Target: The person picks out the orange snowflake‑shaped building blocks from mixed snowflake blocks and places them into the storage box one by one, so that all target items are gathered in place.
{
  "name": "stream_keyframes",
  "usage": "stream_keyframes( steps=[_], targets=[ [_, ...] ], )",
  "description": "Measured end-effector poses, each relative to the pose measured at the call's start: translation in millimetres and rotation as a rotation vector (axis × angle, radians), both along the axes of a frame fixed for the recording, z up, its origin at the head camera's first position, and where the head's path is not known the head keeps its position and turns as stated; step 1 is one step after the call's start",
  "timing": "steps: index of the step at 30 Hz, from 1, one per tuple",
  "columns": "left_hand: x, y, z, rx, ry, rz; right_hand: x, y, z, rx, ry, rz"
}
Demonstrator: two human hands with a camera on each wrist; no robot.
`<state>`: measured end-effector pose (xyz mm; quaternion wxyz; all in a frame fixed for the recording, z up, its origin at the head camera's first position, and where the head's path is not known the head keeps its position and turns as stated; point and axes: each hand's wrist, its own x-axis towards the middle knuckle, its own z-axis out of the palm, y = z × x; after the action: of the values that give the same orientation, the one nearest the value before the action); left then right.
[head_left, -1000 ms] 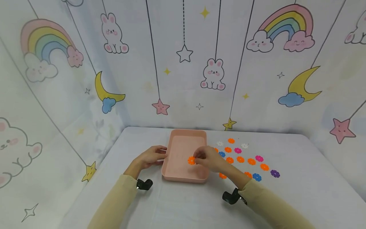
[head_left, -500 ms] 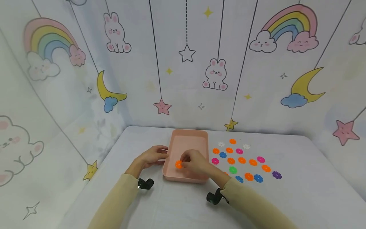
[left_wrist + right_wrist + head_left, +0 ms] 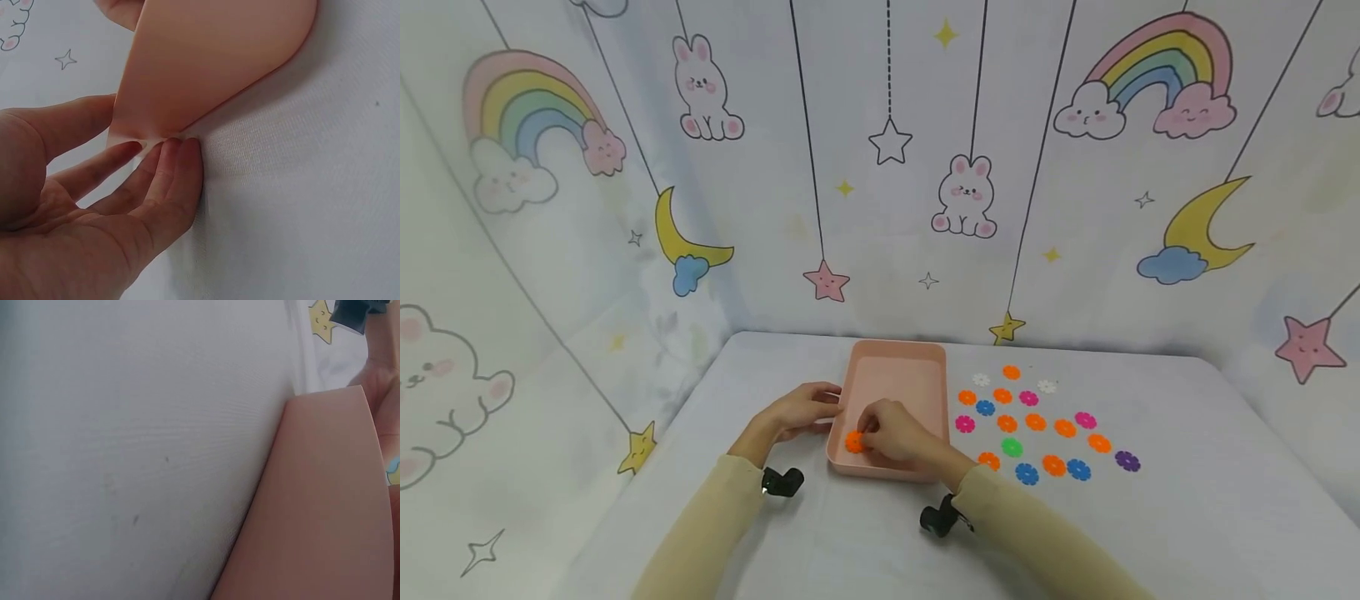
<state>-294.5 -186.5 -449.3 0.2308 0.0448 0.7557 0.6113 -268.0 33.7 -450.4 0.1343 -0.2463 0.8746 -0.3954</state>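
A pink tray (image 3: 917,379) lies on the white table. My right hand (image 3: 865,435) reaches into its near left corner and pinches an orange flower piece (image 3: 853,442) just above the tray floor. My left hand (image 3: 829,402) rests against the tray's left side. In the left wrist view its fingers (image 3: 167,164) lie straight, tips touching the foot of the tray wall (image 3: 206,62), and the thumb stretches beside the rim. The right wrist view shows only the tray's outer wall (image 3: 319,512) and the cloth; the right hand's fingers are hidden there.
Several flower pieces in orange (image 3: 1035,422), pink (image 3: 965,423), blue (image 3: 1026,473), green (image 3: 1012,447), white (image 3: 981,379) and purple (image 3: 1127,459) lie scattered right of the tray. Patterned cloth walls (image 3: 880,208) close in the table on three sides.
My right hand has carried the orange flower piece leftward and nearer, from the tray's middle right to its near left corner. The left hand has stayed on the tray's side.
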Motion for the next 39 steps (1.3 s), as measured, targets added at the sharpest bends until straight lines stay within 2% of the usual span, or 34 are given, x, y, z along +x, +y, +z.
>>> stream_keyframes(
  steps=[18,29,35,39],
  targets=[
    [-0.9,0,-0.6,-0.016,-0.001,0.005,-0.3,-3,-2.1,0.067,0.037,-0.014],
    [-0.8,2,0.0,-0.023,-0.009,0.028,14.0,24,21.2,0.067,0.032,0.013],
    [-0.7,3,0.8,-0.035,-0.015,0.041,16.8,44,33.1,0.087,0.122,0.014],
    [-0.8,2,0.1,-0.03,-0.017,0.027,17.2,61,37.1,0.075,0.176,0.017]
  ],
)
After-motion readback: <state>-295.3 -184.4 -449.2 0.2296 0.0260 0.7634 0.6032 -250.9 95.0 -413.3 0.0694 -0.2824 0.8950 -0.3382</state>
